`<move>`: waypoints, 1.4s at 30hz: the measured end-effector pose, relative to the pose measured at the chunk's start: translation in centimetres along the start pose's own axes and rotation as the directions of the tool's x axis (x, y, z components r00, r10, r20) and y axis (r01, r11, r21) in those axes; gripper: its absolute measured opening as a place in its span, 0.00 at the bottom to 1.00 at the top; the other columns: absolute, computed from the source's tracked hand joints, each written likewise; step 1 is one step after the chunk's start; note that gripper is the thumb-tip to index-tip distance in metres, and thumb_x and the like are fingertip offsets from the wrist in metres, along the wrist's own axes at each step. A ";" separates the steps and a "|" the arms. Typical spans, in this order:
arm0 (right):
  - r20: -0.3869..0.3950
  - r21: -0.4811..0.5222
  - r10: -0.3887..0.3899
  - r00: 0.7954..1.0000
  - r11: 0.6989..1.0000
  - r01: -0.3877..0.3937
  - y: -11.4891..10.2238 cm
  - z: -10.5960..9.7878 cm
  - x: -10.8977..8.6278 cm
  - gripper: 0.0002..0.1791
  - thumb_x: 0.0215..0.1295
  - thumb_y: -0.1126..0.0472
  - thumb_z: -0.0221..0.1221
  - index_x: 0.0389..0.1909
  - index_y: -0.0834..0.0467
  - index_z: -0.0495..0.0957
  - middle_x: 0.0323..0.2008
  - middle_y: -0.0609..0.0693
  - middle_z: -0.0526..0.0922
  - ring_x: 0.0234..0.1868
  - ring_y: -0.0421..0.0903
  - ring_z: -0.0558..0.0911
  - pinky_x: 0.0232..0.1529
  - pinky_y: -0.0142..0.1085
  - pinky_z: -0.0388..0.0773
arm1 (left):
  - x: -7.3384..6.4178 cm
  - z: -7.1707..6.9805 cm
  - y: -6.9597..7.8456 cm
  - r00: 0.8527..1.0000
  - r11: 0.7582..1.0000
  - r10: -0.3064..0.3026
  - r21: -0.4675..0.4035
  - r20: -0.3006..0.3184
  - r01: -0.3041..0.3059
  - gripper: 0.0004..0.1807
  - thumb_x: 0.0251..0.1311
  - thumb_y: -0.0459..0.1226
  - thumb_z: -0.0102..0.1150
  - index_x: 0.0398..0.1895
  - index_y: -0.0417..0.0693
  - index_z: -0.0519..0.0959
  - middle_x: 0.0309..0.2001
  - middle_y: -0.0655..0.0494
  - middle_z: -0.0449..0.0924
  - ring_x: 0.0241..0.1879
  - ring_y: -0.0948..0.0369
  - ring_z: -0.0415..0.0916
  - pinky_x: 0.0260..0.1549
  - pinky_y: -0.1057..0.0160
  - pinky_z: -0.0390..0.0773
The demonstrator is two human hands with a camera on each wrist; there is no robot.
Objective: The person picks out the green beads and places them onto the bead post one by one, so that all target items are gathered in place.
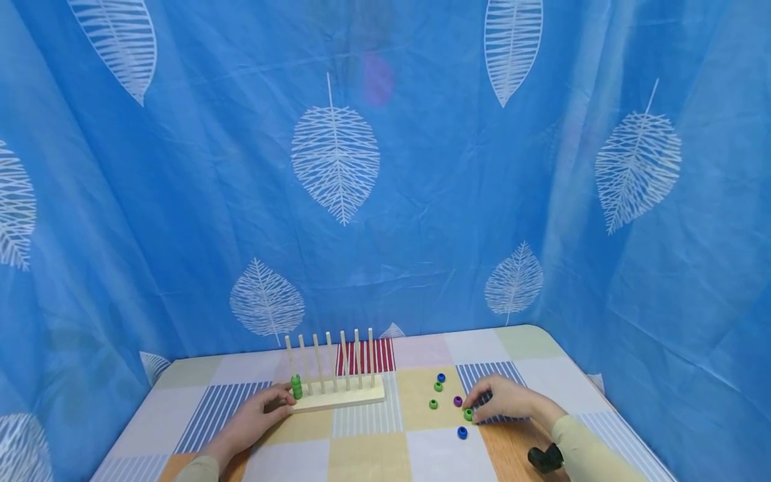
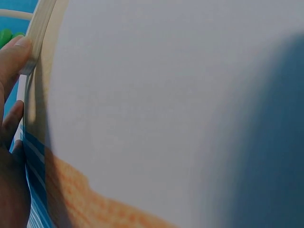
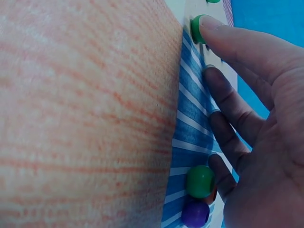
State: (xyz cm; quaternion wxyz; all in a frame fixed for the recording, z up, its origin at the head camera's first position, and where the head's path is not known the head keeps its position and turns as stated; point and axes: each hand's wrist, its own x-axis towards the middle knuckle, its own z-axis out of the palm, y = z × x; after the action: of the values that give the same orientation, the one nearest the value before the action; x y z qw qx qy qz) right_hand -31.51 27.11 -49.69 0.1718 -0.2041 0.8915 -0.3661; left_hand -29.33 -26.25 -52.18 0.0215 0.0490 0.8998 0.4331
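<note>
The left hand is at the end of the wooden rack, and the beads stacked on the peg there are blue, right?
Not quite: the stacked beads on that peg are green, as the head view shows. The left hand is at the wooden rack's end.

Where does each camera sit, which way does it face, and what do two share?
Head: head-worn, facing forward and down at the pale wooden peg rack, patchwork tablecloth and blue leaf-print curtain; left hand, right hand and beige sleeves show.
Left wrist: on that wrist, looking across the tablecloth; left fingers show at the left edge, by the rack's end.
Right wrist: on that wrist, across the tablecloth; right fingers show at right, the uppermost against a round green bead.
Head and left wrist share the left hand and rack.
</note>
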 end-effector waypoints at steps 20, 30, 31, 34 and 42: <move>-0.039 -0.014 -0.028 0.999 1.000 0.027 0.6 0.7 0.0 0.08 0.54 0.59 0.75 0.35 0.46 0.89 0.41 0.42 0.84 0.49 0.49 0.75 0.59 0.67 0.65 | -0.5 0.4 -0.1 1.000 0.999 -0.002 -0.050 -0.014 0.002 0.05 0.64 0.42 0.70 0.37 0.55 0.84 0.65 0.41 0.76 0.69 0.35 0.65 0.65 0.31 0.64; -0.053 -0.022 -0.022 0.998 1.000 0.021 0.5 0.7 0.0 0.09 0.53 0.59 0.76 0.35 0.46 0.89 0.41 0.41 0.84 0.49 0.49 0.74 0.58 0.65 0.65 | -0.2 0.2 -0.6 1.000 0.999 0.030 -0.046 0.006 -0.030 0.06 0.63 0.43 0.70 0.38 0.53 0.84 0.65 0.39 0.76 0.68 0.33 0.65 0.63 0.30 0.65; -0.055 -0.023 -0.021 0.998 1.000 0.020 0.5 0.8 0.0 0.09 0.53 0.59 0.76 0.35 0.46 0.89 0.41 0.42 0.84 0.49 0.49 0.74 0.58 0.64 0.65 | -0.3 0.2 -0.6 0.999 0.998 0.031 -0.049 0.012 -0.030 0.06 0.63 0.43 0.70 0.38 0.53 0.83 0.65 0.38 0.76 0.68 0.33 0.65 0.64 0.30 0.65; -0.067 -0.033 -0.011 0.998 0.999 0.009 0.6 1.0 0.0 0.09 0.53 0.59 0.76 0.35 0.46 0.89 0.40 0.41 0.84 0.48 0.49 0.73 0.57 0.62 0.66 | -0.4 0.3 -0.7 1.000 0.998 0.028 -0.057 0.014 -0.027 0.07 0.63 0.43 0.70 0.38 0.53 0.84 0.64 0.38 0.76 0.68 0.33 0.65 0.63 0.31 0.66; -0.080 -0.045 0.009 0.997 0.999 -0.012 1.2 1.1 0.3 0.08 0.53 0.57 0.76 0.34 0.44 0.89 0.41 0.40 0.83 0.48 0.48 0.72 0.56 0.62 0.67 | -0.3 0.4 -0.5 1.000 0.998 0.009 -0.065 0.008 -0.009 0.07 0.63 0.42 0.70 0.38 0.51 0.84 0.64 0.37 0.76 0.67 0.33 0.67 0.62 0.32 0.69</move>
State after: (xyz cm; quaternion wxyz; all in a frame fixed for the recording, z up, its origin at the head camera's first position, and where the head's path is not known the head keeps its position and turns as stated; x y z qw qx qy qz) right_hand -31.56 27.14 -51.35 0.1333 -0.1884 0.9068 -0.3528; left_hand -29.00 -26.27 -52.81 0.0249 0.0541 0.8848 0.4622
